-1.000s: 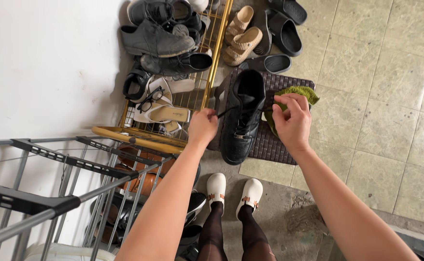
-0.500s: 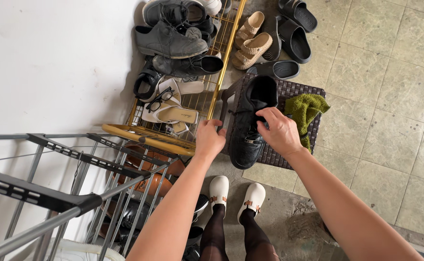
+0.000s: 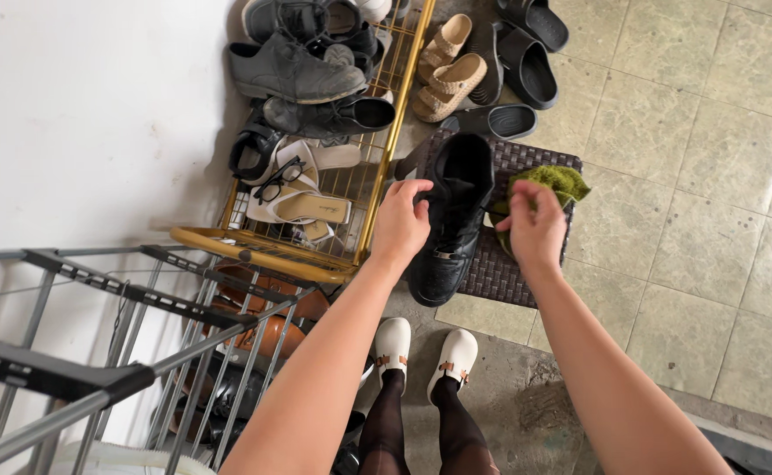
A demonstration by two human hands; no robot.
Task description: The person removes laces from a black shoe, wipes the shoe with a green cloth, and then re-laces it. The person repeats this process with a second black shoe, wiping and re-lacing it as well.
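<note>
Since a moment ago our right hand (image 3: 535, 230) lifts the green cloth (image 3: 551, 183), pinching it; left hand (image 3: 401, 224) grips the black shoe (image 3: 452, 220); wiping not yet begun.

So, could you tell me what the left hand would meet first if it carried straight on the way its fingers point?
The left hand points up and slightly right in the picture, its fingertips already at the collar of the black shoe on the dark woven mat. Going on, it would likely press into that shoe first, though depth is hard to judge.
</note>
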